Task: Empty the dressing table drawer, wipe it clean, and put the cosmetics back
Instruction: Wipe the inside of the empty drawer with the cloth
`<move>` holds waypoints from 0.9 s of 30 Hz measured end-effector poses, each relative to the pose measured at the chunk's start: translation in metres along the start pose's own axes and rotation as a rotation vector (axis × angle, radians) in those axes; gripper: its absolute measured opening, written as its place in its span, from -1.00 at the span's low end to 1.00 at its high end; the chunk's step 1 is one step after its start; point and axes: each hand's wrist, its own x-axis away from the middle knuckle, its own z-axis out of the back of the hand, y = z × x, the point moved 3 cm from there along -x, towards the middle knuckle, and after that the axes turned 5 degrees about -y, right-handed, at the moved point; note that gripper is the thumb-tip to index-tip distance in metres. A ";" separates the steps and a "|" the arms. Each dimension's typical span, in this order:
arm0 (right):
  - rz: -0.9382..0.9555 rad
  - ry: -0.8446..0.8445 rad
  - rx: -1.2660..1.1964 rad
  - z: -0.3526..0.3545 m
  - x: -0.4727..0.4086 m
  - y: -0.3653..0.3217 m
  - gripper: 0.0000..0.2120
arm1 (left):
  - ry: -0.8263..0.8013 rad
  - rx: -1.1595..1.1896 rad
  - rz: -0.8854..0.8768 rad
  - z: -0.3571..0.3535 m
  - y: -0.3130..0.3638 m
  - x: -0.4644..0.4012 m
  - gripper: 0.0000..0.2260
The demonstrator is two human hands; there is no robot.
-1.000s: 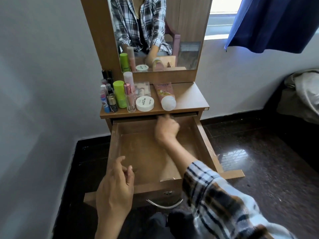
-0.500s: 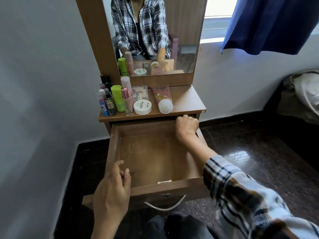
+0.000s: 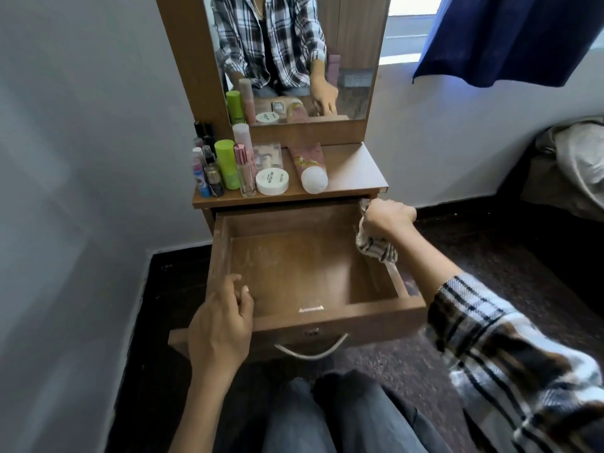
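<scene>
The table (image 3: 353, 171) was brown wood-grain board with a flat, smooth top, and a tall mirror (image 3: 294, 53) in a matching frame rose from its back edge. Below the top, the drawer (image 3: 340, 317) stood pulled well out towards my knees: a shallow, square-cornered box of the same brown board, its bare bottom dull and smeared with pale dust, and a thin curved metal handle (image 3: 310, 353) hanging from its front panel.

My right hand (image 3: 387, 217) was at the drawer's far right corner, fingers curled tightly round a bunched cloth (image 3: 376, 248). The cloth was soft and crumpled, pale with dark stripes, and it lay against the inner right wall of the drawer just under my fist.

My left hand (image 3: 222, 322) sat at the near left corner of the drawer, above the front edge, with the fingers loosely bent and nothing in them; I could not tell whether it touched the wood.

The cosmetics stood on the left half of the table top, well apart from both hands. A fat pink tube (image 3: 310, 168) with a rounded white cap lay on its side. Beside it sat a low round white jar (image 3: 272, 181), a lime-green cylinder (image 3: 227, 165), a slim clear bottle (image 3: 245, 173) with a pink cap, and a cluster of small dark spray bottles (image 3: 209, 168) by the wall.
</scene>
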 end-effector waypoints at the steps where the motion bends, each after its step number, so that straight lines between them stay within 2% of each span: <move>1: 0.021 -0.019 0.000 0.000 0.006 0.007 -0.64 | 0.004 -0.008 -0.001 0.000 0.000 0.000 -0.79; 5: 0.064 -0.074 -0.052 -0.005 0.027 0.029 -0.63 | -0.006 -0.040 -0.024 0.000 0.004 0.009 -0.85; 9: 0.074 -0.044 -0.143 -0.013 0.042 0.041 -0.67 | -0.048 -0.101 -0.155 -0.002 0.011 0.034 -0.59; 11: 0.068 -0.043 -0.171 -0.014 0.046 0.043 -0.68 | -0.061 -0.092 -0.176 -0.003 0.007 0.038 -0.54; 16: 0.053 -0.080 -0.185 -0.013 0.056 0.046 -0.66 | -0.072 -0.029 -0.153 -0.002 0.005 0.036 -0.72; 19: 0.051 -0.095 -0.165 -0.016 0.057 0.051 -0.65 | -0.063 0.000 -0.148 -0.005 0.003 0.037 -0.74; 24: 0.051 -0.051 -0.176 -0.018 0.050 0.054 -0.67 | -0.064 0.066 -0.142 -0.004 0.003 0.035 -0.66; 27: 0.061 0.022 -0.167 -0.017 0.037 0.041 -0.68 | -0.036 0.074 -0.160 -0.004 0.004 0.037 -0.51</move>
